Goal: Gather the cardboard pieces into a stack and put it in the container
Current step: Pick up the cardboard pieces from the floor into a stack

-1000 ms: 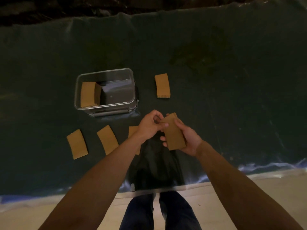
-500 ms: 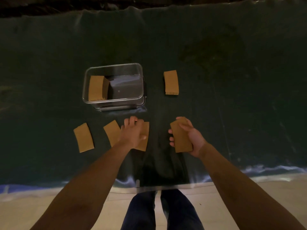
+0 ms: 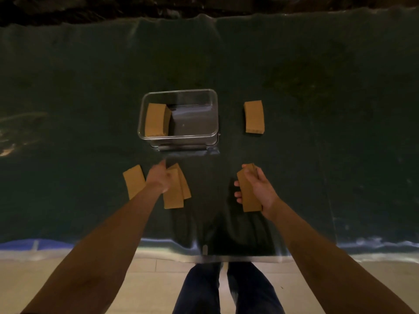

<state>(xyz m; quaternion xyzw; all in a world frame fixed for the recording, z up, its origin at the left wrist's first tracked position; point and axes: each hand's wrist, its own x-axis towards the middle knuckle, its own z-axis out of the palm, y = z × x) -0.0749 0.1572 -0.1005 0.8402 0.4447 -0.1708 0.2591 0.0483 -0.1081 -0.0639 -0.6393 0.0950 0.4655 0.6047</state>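
Note:
My right hand [image 3: 260,189] grips a small stack of brown cardboard pieces [image 3: 248,193] just above the dark cloth. My left hand [image 3: 158,177], blurred, holds the top corner of a cardboard piece [image 3: 173,196] that overlaps a second piece [image 3: 184,184] lying on the cloth. One more single piece [image 3: 133,181] lies just left of that hand. Beyond both hands stands the clear plastic container [image 3: 181,137], with a cardboard stack [image 3: 155,120] upright against its left wall. Another cardboard stack [image 3: 254,116] rests on the cloth to the container's right.
A dark green cloth [image 3: 317,155] covers the work surface, and its near edge [image 3: 340,243] runs just below my forearms. Pale floor tiles and my legs [image 3: 226,291] show below that edge. The container's lid clips [image 3: 183,147] face me.
My left hand left the stack in my right hand, reached left to the pieces on the cloth and pulled one piece left over its neighbour. My right hand kept its stack.

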